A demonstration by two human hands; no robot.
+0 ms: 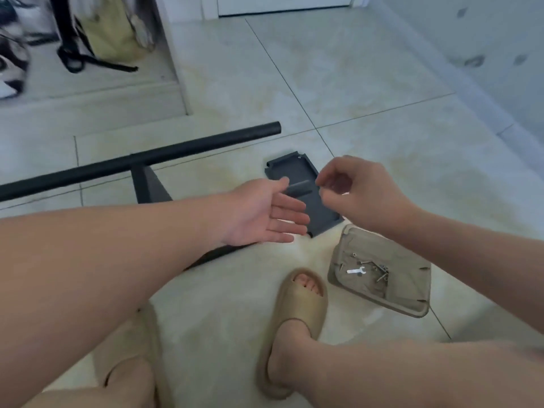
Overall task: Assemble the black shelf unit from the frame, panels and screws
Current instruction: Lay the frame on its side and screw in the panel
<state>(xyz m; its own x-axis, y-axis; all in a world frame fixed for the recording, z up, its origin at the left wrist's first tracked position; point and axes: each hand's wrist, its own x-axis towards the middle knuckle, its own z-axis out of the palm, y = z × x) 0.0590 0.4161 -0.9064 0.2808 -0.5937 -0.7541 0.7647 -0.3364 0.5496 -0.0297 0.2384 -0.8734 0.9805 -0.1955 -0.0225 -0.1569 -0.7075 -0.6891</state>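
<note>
A black frame tube (176, 151) lies across the tiled floor, with a black bracket (147, 184) hanging from it. To its right a dark panel (294, 169) lies flat on the floor. My left hand (265, 213) hovers over the panel's near end, palm up and fingers straight, holding nothing. My right hand (362, 195) is just right of it above the panel, its fingers curled and fingertips drawn together. It is blurred, so I cannot make out anything between them. Several screws (382, 273) and a small silver wrench (356, 271) lie in a beige tray (412, 304).
My feet in beige slippers (300, 313) stand on the floor just in front of the tray and the panel. A raised step with shoes and a yellow bag (112, 33) is at the back left. A white wall runs along the right.
</note>
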